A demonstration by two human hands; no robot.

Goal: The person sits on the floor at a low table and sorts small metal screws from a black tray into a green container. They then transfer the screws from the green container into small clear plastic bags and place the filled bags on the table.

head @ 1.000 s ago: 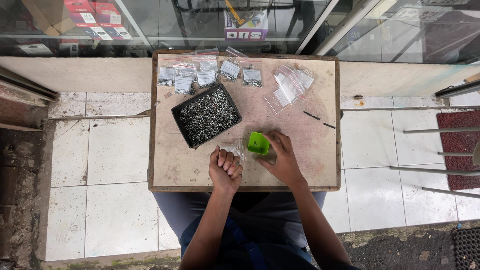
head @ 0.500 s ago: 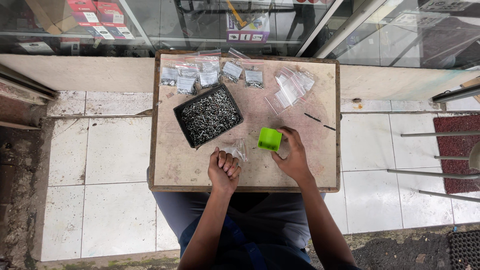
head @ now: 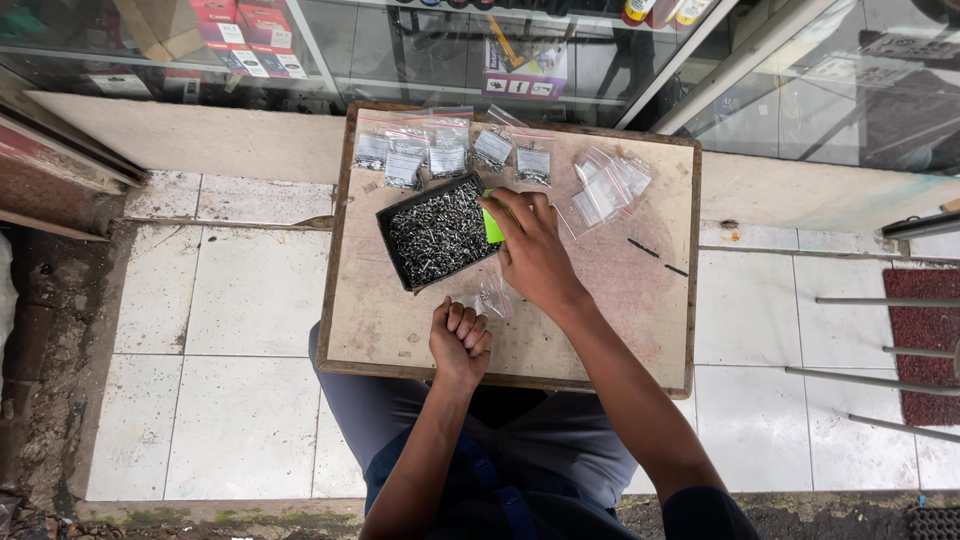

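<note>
One green scoop (head: 492, 226) sits at the right edge of the black tray of screws (head: 437, 233), our right hand (head: 535, 250) curled closed around it. We keep it low and level. Our left hand (head: 458, 340), loosely fisted, pins a small clear bag (head: 492, 297) nearer us.

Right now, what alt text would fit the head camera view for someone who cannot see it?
Seen from above, a person's right hand holds a small green scoop at the edge of a black tray of small metal screws on a wooden board. The left hand pinches a clear bag; filled bags line the far edge.
</note>
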